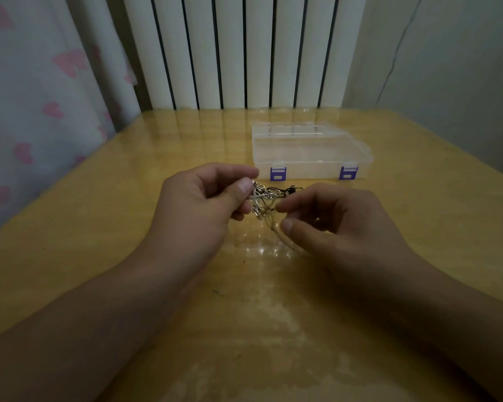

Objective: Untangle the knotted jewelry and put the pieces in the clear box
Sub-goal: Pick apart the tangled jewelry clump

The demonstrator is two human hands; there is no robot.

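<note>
Scene: a person works over a glossy yellow wooden counter (128,256), a white ribbed radiator and a heart-print curtain behind it.
Jewelry: a knotted clump of silver chains with a small silver cross and black cord (262,198) is held up just above the counter, between the two hands and just in front of the box.
Left hand: the left hand (206,198) has its grip closed on the silver end of the clump, thumb pressing the chain against curled fingers.
Right hand: the right hand (331,216) has fingers bent, fingertip and thumb slightly apart around a pale strand hanging from the tangle; whether it actually pinches that strand I cannot tell.
Box: the flat clear plastic box with two purple latches (308,152) sits closed, lid down, with nothing visible inside.
Stage: untangling appears barely begun; no piece is free.
Risk: pulling the strand outward could tighten the knot or snap a fine chain; a loosened piece could slide off the slick counter; the latched lid needs a free hand.
</note>
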